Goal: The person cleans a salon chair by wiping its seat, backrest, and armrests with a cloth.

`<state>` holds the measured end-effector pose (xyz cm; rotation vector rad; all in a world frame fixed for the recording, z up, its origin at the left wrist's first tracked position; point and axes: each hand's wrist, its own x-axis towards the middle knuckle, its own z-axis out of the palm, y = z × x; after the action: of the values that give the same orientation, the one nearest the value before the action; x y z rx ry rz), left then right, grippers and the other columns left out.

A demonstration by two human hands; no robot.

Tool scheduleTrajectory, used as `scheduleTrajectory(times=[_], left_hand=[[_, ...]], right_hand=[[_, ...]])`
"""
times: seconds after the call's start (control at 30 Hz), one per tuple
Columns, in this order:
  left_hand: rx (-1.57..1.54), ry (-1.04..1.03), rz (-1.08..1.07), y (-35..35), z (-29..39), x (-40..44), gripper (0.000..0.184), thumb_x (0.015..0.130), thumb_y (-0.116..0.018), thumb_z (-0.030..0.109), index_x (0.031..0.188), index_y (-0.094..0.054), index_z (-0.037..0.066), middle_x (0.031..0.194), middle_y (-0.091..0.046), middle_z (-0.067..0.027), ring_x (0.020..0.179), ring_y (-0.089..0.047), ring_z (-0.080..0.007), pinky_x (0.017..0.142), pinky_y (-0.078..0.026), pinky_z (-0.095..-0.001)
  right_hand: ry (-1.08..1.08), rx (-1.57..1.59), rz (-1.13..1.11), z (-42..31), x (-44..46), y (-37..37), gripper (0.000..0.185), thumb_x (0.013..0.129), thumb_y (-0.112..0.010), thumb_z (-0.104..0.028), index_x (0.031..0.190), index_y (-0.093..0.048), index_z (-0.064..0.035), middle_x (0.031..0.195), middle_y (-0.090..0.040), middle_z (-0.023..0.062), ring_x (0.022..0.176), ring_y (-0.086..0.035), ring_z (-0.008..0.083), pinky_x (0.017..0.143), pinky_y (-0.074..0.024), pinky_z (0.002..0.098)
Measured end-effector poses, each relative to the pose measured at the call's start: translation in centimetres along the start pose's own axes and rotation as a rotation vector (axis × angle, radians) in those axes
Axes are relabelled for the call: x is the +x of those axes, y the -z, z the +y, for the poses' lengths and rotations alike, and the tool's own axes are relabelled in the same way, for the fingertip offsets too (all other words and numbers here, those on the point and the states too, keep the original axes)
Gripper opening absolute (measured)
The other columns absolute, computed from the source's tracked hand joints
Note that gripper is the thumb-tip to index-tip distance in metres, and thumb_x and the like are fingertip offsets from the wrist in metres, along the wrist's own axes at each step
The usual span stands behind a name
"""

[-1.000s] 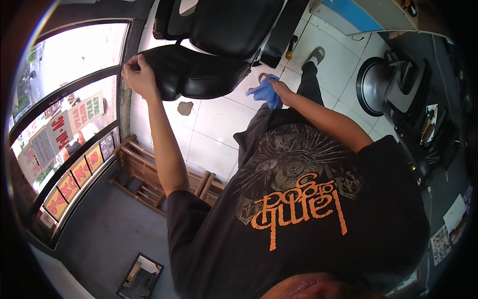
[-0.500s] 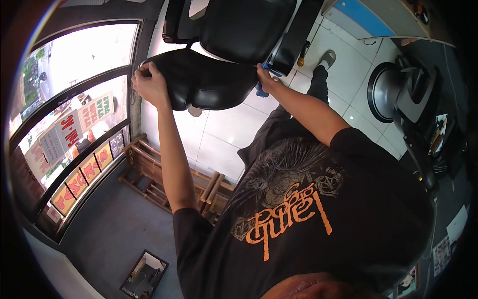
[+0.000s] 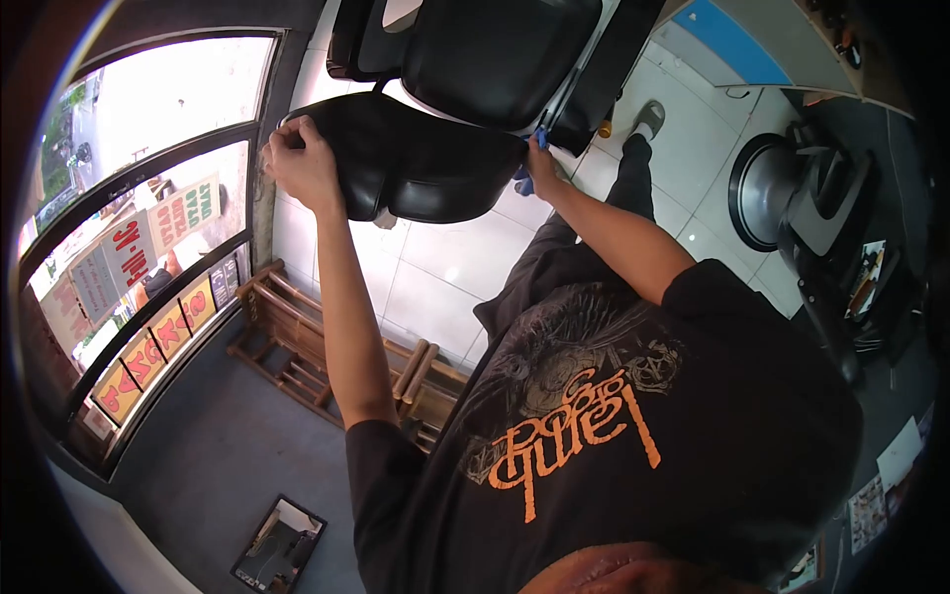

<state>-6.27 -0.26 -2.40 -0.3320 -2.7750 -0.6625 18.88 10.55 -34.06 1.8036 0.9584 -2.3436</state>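
Observation:
A black padded chair with armrests fills the upper middle, its seat point(image 3: 500, 64) shiny and dark. Nearer to me is the chair's curved black pad point(image 3: 435, 168), with a seam down its front. My left hand point(image 3: 305, 166) has its fingers curled at the pad's left end, closed on that edge. At the opposite end, my right hand point(image 3: 546, 170) is closed on a blue cloth point(image 3: 524, 183) and touches the pad's edge. Part of the cloth is hidden behind the fingers.
To the left is a window point(image 3: 148, 218) with signs. A bamboo bench point(image 3: 297, 337) stands below it, and a framed mirror point(image 3: 280, 543) lies lower down. A round metallic basin-like piece point(image 3: 760, 193) is at the right, by a blue-panelled counter point(image 3: 727, 40). White tiles cover the floor.
My right hand has shifted slightly right and down along the pad's end with the blue cloth. My left hand stays at the left edge. The view has turned slightly.

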Motion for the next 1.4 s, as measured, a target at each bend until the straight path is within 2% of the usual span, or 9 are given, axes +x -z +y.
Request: scheduleTrajectory(times=[0.1, 0.33, 0.57, 0.77, 0.87, 0.97, 1.2, 1.23, 1.4], left_hand=[[-0.026, -0.003, 0.02, 0.2, 0.4, -0.1, 0.023, 0.091, -0.071, 0.031, 0.097, -0.075, 0.01, 0.108, -0.068, -0.0113, 0.107, -0.061, -0.0348, 0.094, -0.05, -0.0497], [-0.1, -0.031, 0.072, 0.3, 0.1, -0.2, 0.028, 0.091, -0.07, 0.038, 0.099, -0.076, 0.012, 0.111, -0.069, -0.0116, 0.107, -0.063, -0.0356, 0.096, -0.05, -0.0481], [-0.22, -0.005, 0.116, 0.3, 0.2, -0.4, 0.025, 0.091, -0.069, 0.033, 0.097, -0.075, 0.009, 0.109, -0.067, -0.0123, 0.114, -0.058, -0.0352, 0.101, -0.044, -0.0488], [-0.148, -0.001, 0.179, -0.4, -0.1, -0.2, 0.027, 0.091, -0.07, 0.037, 0.098, -0.076, 0.011, 0.112, -0.068, -0.0126, 0.108, -0.061, -0.0346, 0.098, -0.046, -0.0476], [-0.152, 0.054, 0.125, 0.1, 0.6, -0.3, 0.027, 0.091, -0.069, 0.033, 0.1, -0.074, 0.007, 0.112, -0.065, -0.0149, 0.115, -0.056, -0.0351, 0.102, -0.042, -0.0473], [-0.075, 0.061, 0.155, -0.2, 0.6, -0.3, 0.027, 0.091, -0.069, 0.032, 0.1, -0.073, 0.007, 0.112, -0.065, -0.0151, 0.112, -0.057, -0.0351, 0.099, -0.042, -0.0466], [0.002, 0.076, 0.153, -0.2, 0.3, 0.0, 0.026, 0.091, -0.07, 0.03, 0.098, -0.071, 0.005, 0.108, -0.064, -0.0155, 0.104, -0.057, -0.035, 0.097, -0.043, -0.0469], [0.0, 0.078, 0.149, -0.2, 0.2, -0.1, 0.026, 0.091, -0.07, 0.03, 0.098, -0.071, 0.005, 0.108, -0.064, -0.0155, 0.104, -0.057, -0.0349, 0.097, -0.043, -0.047], [-0.031, 0.164, 0.171, 0.1, 0.3, -0.2, 0.027, 0.091, -0.073, 0.032, 0.097, -0.074, 0.005, 0.104, -0.066, -0.0144, 0.105, -0.059, -0.0326, 0.099, -0.045, -0.0457]], right_hand=[[0.066, -0.126, 0.042, 2.2, 0.5, 1.9, 0.05, 0.107, -0.047, -0.052, 0.12, -0.064, -0.0074, 0.104, -0.069, 0.0097, 0.095, -0.069, 0.0222, 0.089, -0.054, 0.0414], [-0.108, 0.016, -0.235, -7.4, -12.5, 6.6, 0.055, 0.107, -0.048, -0.046, 0.144, -0.052, -0.005, 0.137, -0.062, 0.0107, 0.125, -0.06, 0.0236, 0.107, -0.0457, 0.0409], [0.154, 0.178, -0.315, -18.8, -16.2, 9.9, 0.065, 0.103, -0.063, -0.043, 0.149, -0.043, -0.0026, 0.146, -0.054, 0.0131, 0.134, -0.054, 0.0259, 0.117, -0.0393, 0.043], [0.627, -0.63, -0.099, -25.9, -11.0, 6.3, 0.055, 0.101, -0.066, -0.045, 0.135, -0.063, -0.0019, 0.123, -0.07, 0.0129, 0.117, -0.066, 0.0272, 0.102, -0.05, 0.0428], [0.834, -1.077, -0.16, -26.2, -8.8, 2.8, 0.04, 0.099, -0.064, -0.037, 0.117, -0.071, -0.0027, 0.102, -0.076, 0.0198, 0.098, -0.074, 0.0331, 0.092, -0.0548, 0.0438], [0.881, -1.577, -0.29, -23.9, -1.6, 1.3, 0.048, 0.099, -0.061, -0.041, 0.117, -0.067, 0.0028, 0.105, -0.072, 0.0295, 0.104, -0.07, 0.0463, 0.091, -0.053, 0.0525], [0.693, -1.876, -0.911, -14.5, 9.0, -0.6, 0.041, 0.09, -0.057, -0.02, 0.123, -0.066, 0.0036, 0.128, -0.066, 0.0299, 0.121, -0.063, 0.045, 0.103, -0.0494, 0.0521], [0.469, -2.057, -0.938, -13.7, 9.6, -1.3, 0.047, 0.086, -0.056, -0.015, 0.128, -0.064, 0.0045, 0.138, -0.061, 0.0285, 0.129, -0.059, 0.042, 0.108, -0.0466, 0.0496], [0.383, -2.171, -1.092, -14.2, 10.6, -2.1, 0.054, 0.086, -0.06, -0.017, 0.136, -0.06, 0.0034, 0.139, -0.06, 0.0289, 0.131, -0.058, 0.0405, 0.108, -0.0474, 0.0477]])
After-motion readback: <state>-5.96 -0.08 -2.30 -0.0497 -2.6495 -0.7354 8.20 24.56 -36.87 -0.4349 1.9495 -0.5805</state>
